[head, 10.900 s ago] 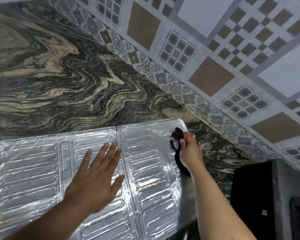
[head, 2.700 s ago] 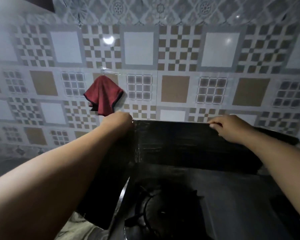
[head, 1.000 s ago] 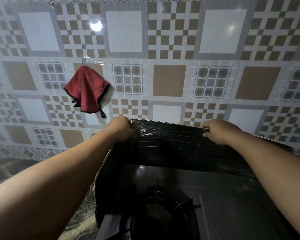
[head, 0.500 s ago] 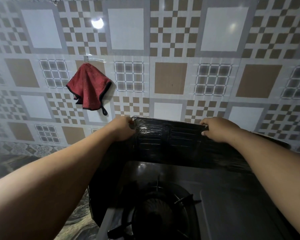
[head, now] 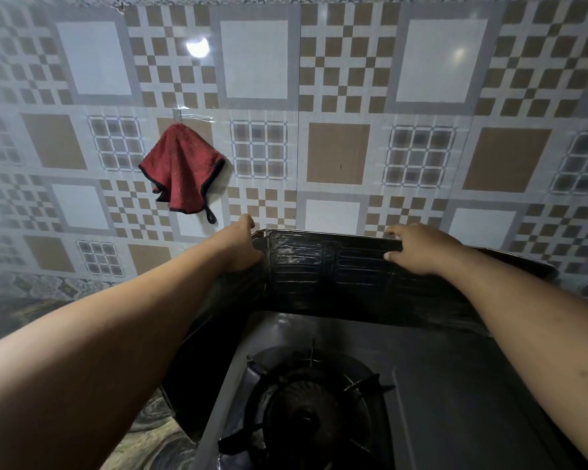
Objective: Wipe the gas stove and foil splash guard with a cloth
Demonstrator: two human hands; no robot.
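The foil splash guard point(head: 336, 269) stands upright around the back and left of the gas stove point(head: 438, 385), looking dark in shadow. My left hand point(head: 240, 244) grips its top edge at the left corner fold. My right hand point(head: 418, 247) grips the top edge further right, fingers curled over it. The stove's burner point(head: 306, 415) with its pan support sits below between my arms. A red cloth point(head: 180, 171) with black trim hangs from a hook on the tiled wall, up and left of my left hand.
The patterned tiled wall point(head: 336, 154) rises right behind the guard. A marbled stone counter point(head: 150, 442) shows at the lower left beside the stove. My forearms cross much of the lower view.
Both hands stay on the guard's top edge. The guard and view have shifted only slightly over the last second. Earlier the guard lay flat on the counter and I held the cloth.
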